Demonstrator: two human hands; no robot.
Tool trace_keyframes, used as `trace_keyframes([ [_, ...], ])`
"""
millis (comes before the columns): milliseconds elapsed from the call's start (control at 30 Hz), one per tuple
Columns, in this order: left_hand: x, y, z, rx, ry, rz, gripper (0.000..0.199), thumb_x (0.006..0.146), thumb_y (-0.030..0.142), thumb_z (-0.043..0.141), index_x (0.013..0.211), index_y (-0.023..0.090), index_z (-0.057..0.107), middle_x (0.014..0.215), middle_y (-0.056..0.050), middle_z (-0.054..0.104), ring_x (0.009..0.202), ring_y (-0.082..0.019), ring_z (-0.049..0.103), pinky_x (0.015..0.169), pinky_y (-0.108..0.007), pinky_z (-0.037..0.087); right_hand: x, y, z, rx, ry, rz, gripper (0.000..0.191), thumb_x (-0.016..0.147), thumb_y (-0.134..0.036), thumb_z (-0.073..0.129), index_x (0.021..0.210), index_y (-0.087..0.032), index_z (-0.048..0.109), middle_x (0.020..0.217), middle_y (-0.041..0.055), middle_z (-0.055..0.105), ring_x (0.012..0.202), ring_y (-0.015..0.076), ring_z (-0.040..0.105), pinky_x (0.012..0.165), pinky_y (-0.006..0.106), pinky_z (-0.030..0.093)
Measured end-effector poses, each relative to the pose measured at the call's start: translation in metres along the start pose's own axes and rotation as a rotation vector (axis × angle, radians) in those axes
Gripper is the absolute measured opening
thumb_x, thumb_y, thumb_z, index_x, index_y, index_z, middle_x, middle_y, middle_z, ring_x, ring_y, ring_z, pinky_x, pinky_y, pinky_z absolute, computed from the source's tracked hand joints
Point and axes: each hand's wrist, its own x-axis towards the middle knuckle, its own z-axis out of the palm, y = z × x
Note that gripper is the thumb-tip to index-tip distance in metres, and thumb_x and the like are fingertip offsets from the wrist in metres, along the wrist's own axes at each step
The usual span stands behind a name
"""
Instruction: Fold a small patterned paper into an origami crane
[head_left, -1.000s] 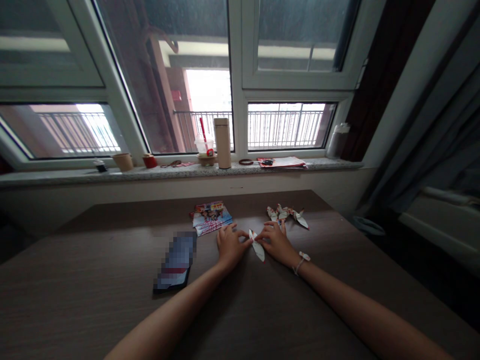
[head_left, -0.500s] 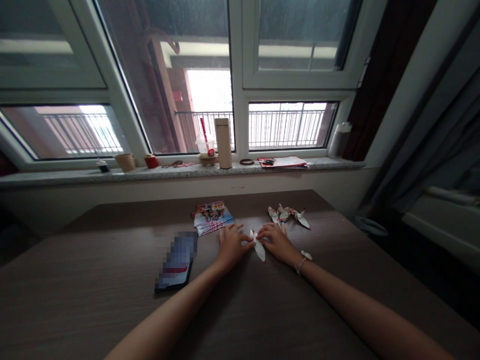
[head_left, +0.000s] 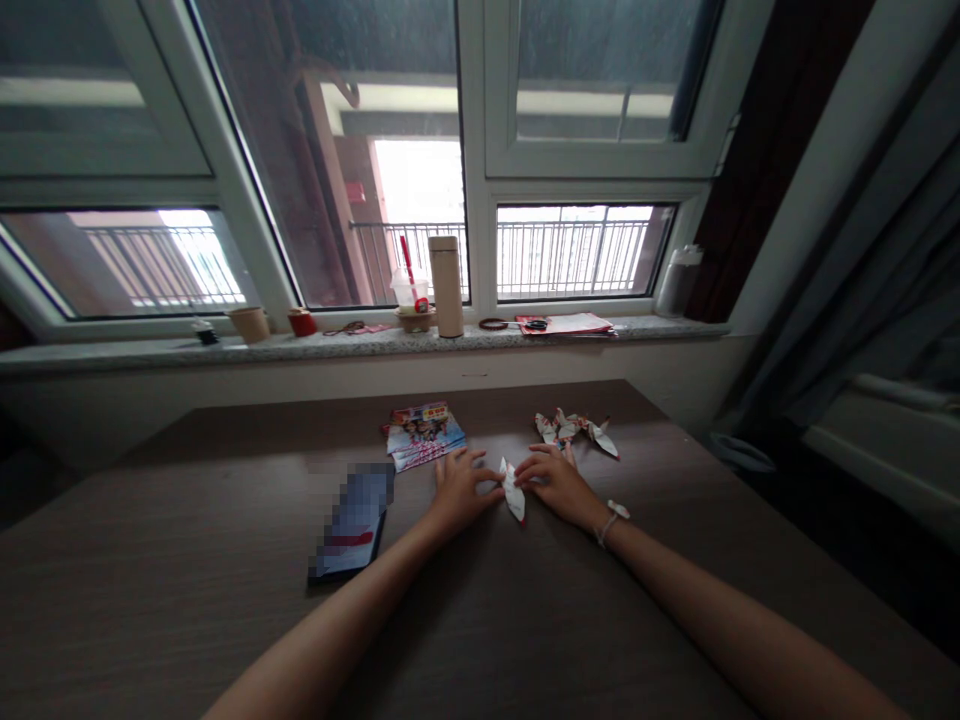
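Folded paper (head_left: 513,491): lies flat on the worktop (head_left: 187,600), between both hands, touched by each.
Left hand (head_left: 459,490): fingers spread, tips pressing the paper's left edge.
Right hand (head_left: 559,484): loosely curled, fingertips pinning its right edge.
Finished paper figures (head_left: 576,430): just beyond the right hand.
Leaflets (head_left: 422,434): just beyond the left hand.
Phone (head_left: 353,522): left of the left hand.

Daylight from the far window (head_left: 420,190) backlights your dim bench (head_left: 187,560); the panes blow out white (railings still readable). Straight edges bow outward, and a near-left patch is pixelated.
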Motion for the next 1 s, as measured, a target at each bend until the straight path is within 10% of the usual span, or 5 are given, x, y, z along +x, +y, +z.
trace_keyframes([
  [1000,0.005,0.009,0.011,-0.079,0.156,0.017,0.014,0.081,0.033,0.064,0.077,0.026,0.075,0.124,-0.002,0.062,0.127,-0.027,0.038,0.109,-0.05,0.023,0.001,-0.007,0.003,0.008,0.023,0.109,0.014,0.082,-0.032,0.059,0.082,-0.027,0.073,0.104,0.0025,0.072,0.127,0.0274,0.043,0.111,0.061,-0.003],
])
